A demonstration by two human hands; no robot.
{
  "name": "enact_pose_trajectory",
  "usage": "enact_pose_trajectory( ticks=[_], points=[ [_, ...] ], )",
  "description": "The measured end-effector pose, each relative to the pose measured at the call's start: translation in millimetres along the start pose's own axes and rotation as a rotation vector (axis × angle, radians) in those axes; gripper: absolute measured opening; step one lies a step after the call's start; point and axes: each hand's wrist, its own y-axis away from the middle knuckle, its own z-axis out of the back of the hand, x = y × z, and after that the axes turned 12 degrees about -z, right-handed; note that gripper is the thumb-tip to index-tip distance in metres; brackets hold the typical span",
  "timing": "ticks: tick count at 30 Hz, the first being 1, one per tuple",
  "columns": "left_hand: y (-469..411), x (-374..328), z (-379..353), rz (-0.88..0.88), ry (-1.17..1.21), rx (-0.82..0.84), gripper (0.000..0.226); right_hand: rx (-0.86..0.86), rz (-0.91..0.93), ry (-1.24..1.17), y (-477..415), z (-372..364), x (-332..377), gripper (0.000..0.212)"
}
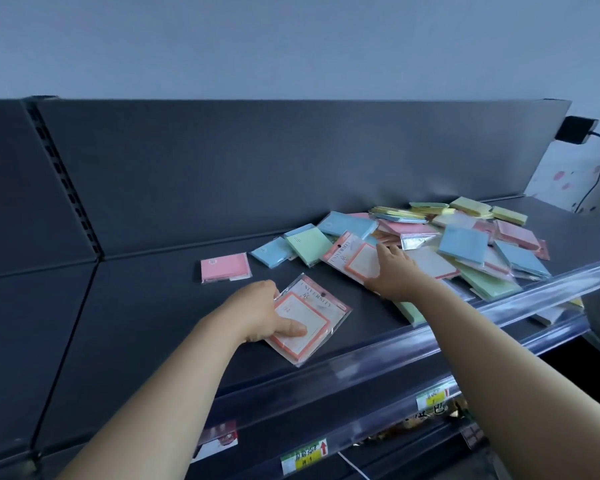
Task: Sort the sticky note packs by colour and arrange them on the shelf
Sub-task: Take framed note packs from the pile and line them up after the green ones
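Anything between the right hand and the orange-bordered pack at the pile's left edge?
Nothing visible does. The right hand touches the orange-bordered pack with its fingers; the pack lies uppermost at the edge of the pile, with no other pack over it.

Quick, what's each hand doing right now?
Left hand: grips the near orange-bordered pack.
Right hand: touches the pile's orange-bordered pack; grip cannot be told.

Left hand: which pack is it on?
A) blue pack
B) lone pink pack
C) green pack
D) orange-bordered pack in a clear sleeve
D: the left hand holds the orange-bordered pack lying apart from the pile, thumb on its face. The lone pink pack lies untouched behind it.
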Motion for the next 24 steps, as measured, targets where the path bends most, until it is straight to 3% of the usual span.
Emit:
enact_pose_trajectory(
  ticks=[7,12,15,19,24],
  points=[
    [11,8,-5,0.0,0.095,-0.226,0.055,-0.127,0.002,-0.093,8,3,13,0.099],
    [27,16,3,-0.008,0.196,-0.436,0.052,-0.177,0.071,-0.27,26,12,31,0.056],
    [41,27,9,-0.003,0.3,-0.563,0.036,-0.196,0.123,-0.516,41,16,48,0.033],
    [68,46,17,0.058,0.339,-0.648,0.017,-0.146,0.191,-0.758,56,9,78,0.024],
    [112,73,30,0.159,0.352,-0.749,0.013,-0.005,0.251,-0.896,81,-11,130,0.024]
  ],
)
